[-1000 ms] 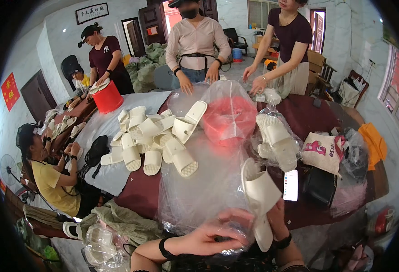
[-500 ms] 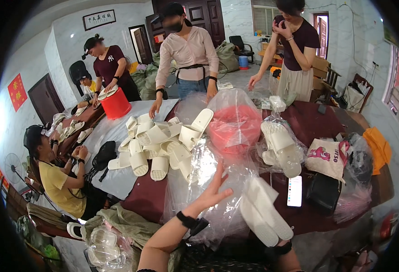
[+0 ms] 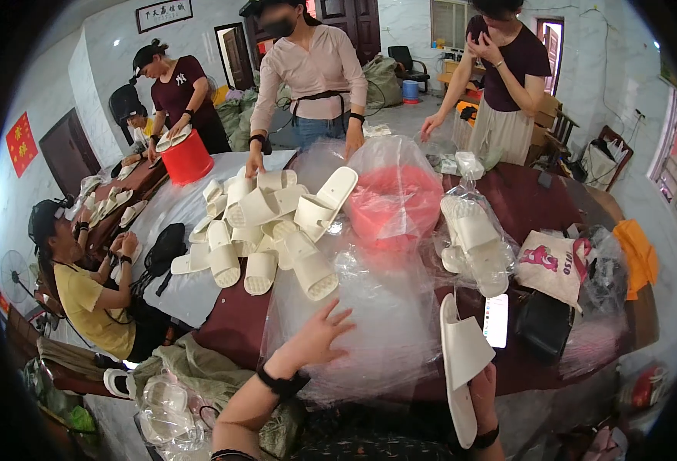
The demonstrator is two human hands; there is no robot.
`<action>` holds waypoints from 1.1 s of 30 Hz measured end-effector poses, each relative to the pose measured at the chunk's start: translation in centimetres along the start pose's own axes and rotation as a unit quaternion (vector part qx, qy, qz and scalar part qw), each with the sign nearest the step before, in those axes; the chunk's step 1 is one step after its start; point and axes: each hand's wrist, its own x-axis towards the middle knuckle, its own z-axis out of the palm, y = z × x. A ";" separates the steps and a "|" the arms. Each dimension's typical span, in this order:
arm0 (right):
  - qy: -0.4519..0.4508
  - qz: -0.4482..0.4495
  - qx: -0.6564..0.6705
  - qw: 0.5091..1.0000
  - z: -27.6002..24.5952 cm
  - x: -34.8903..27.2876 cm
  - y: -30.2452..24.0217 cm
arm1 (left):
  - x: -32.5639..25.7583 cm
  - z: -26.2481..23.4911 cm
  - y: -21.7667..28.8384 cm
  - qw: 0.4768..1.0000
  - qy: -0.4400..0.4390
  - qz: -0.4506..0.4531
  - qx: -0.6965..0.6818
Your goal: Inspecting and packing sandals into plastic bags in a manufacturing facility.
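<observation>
Since the earlier frame the left hand (image 3: 319,336) has dropped, fingers spread, onto the clear bag stack (image 3: 377,323) at lower centre. Right hand (image 3: 483,384) grips a white slipper (image 3: 461,365) upright. Bagging step; next, one bag needs separating.

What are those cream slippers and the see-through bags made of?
The slipper in the right hand looks like moulded foam or soft plastic: matte, thick, seamless. The bag under the left hand seems thin clear plastic film: glossy, wrinkled, transparent.

Glossy, crinkled clear plastic bags (image 3: 377,323) lie beside matt, smooth cream foam slippers (image 3: 461,361).
</observation>
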 end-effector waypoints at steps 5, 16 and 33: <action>-0.031 0.002 0.018 0.999 3.2 0.5 -0.2 | -5.4 4.7 -0.8 0.996 -0.062 -0.047 0.043; -0.131 -0.241 -0.382 0.882 4.6 1.8 1.7 | 4.3 10.5 0.1 0.989 0.083 -0.119 0.042; -0.246 -0.290 -0.546 0.747 2.6 -2.7 0.1 | 1.8 4.9 6.7 0.951 0.264 -0.135 -0.084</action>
